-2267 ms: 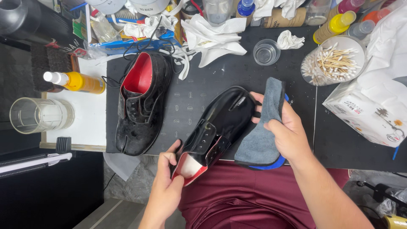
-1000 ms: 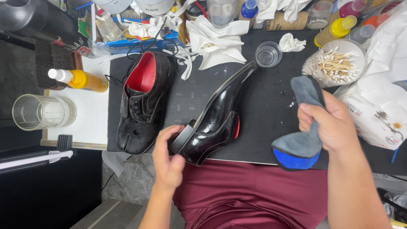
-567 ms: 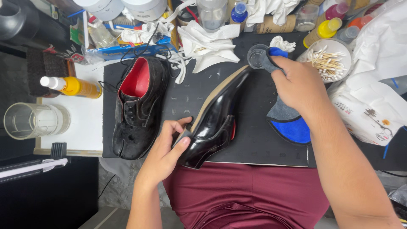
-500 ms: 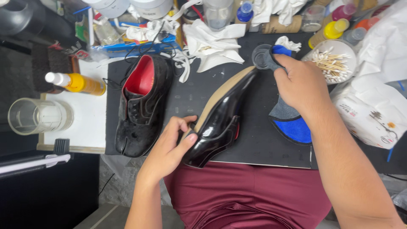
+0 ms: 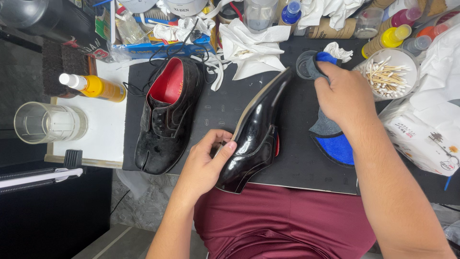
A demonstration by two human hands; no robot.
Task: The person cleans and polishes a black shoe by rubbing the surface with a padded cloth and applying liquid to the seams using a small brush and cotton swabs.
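My right hand (image 5: 342,91) has swung the grey-and-blue cloth (image 5: 330,136) up off the glossy black shoe (image 5: 256,139), its wrapped tip now at the small clear cup (image 5: 304,64), likely loading polish. Left hand (image 5: 208,160) clamps the shoe's heel end, tilted on the surface (image 5: 306,168). The cup's contents are hidden.

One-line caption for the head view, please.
Left hand tilts a glossy black shoe on the black mat; right hand presses a grey-blue cloth into a small clear cup.
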